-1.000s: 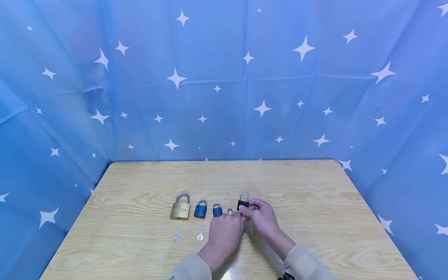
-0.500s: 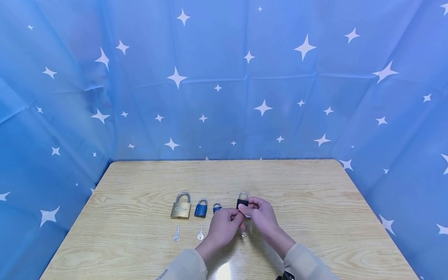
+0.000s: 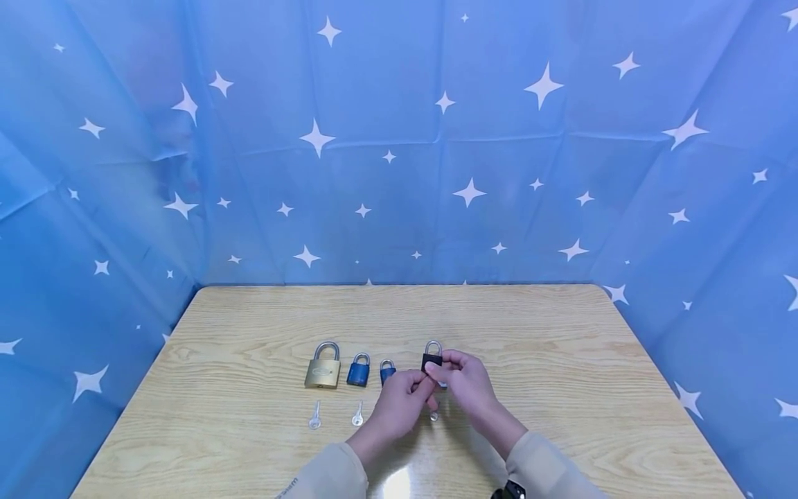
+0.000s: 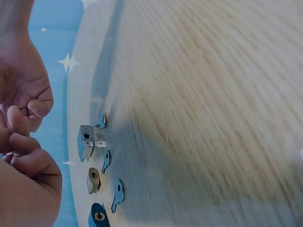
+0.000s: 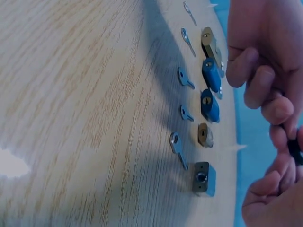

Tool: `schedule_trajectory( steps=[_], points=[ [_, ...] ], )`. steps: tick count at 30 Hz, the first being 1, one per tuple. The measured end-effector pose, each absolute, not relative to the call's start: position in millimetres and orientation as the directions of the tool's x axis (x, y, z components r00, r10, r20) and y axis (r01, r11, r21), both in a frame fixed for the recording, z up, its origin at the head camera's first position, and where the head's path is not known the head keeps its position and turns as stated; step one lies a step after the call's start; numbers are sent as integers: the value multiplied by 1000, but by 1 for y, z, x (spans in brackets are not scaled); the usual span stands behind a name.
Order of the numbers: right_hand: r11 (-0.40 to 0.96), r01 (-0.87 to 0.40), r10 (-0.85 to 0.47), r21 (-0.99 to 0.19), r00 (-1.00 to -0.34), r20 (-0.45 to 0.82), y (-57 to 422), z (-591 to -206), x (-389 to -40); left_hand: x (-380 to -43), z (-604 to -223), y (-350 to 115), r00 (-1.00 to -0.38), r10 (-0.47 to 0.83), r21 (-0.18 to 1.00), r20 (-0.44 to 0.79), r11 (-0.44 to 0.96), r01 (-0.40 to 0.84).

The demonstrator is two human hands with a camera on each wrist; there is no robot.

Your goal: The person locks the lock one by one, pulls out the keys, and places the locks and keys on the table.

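Observation:
My right hand (image 3: 474,391) holds a small black padlock (image 3: 431,361) upright, shackle on top, thumb across its front. Against the padlock's lower edge, my left hand (image 3: 394,407) has its fingers curled in a pinch; what lies between those fingertips is hidden, so I cannot tell its kind. The right wrist view shows just a dark part of the black padlock (image 5: 296,151) between the two hands. Beneath them on the table stand a silver padlock (image 5: 204,179) and a small brass padlock (image 5: 205,135), with a key (image 5: 177,146) lying in front.
Leftward the row continues with two blue padlocks (image 3: 358,374) and a large gold padlock (image 3: 323,373). Several keys (image 3: 314,415) lie before the row. The wooden table (image 3: 561,333) ends at a blue star-patterned curtain (image 3: 399,90).
My left hand has turned and its fingertips have come up to the black padlock's lower edge, now covering the small brass padlock in the head view. The right hand has barely moved.

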State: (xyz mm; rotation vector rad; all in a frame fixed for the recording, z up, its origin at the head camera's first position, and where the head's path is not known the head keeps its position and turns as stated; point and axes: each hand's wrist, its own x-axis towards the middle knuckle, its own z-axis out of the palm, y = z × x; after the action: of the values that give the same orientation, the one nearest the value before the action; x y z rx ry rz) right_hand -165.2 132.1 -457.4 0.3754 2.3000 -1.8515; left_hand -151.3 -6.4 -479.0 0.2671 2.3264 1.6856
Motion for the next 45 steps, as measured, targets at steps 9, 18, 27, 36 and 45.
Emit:
schedule_trajectory(
  steps=[9,18,27,36,45],
  points=[
    [163,300,55,-940,-954,-295,135,-458,-164,-151,-479,-4,-937,316,973,-149,214,-82],
    [181,300,48,-937,-954,-297,136,-456,-163,-149,-477,-3,-949,276,973,-153,210,-96],
    [226,300,54,-927,-954,-296,136,-453,-163,-145,-477,-5,-956,264,969,-126,238,-62],
    [215,304,57,-928,-953,-298,134,-451,-161,-142,-472,-7,-971,225,943,-85,334,-5],
    [221,291,66,-931,-957,-283,129,-446,-160,-140,-469,-8,-982,186,883,-45,466,48]
  ],
)
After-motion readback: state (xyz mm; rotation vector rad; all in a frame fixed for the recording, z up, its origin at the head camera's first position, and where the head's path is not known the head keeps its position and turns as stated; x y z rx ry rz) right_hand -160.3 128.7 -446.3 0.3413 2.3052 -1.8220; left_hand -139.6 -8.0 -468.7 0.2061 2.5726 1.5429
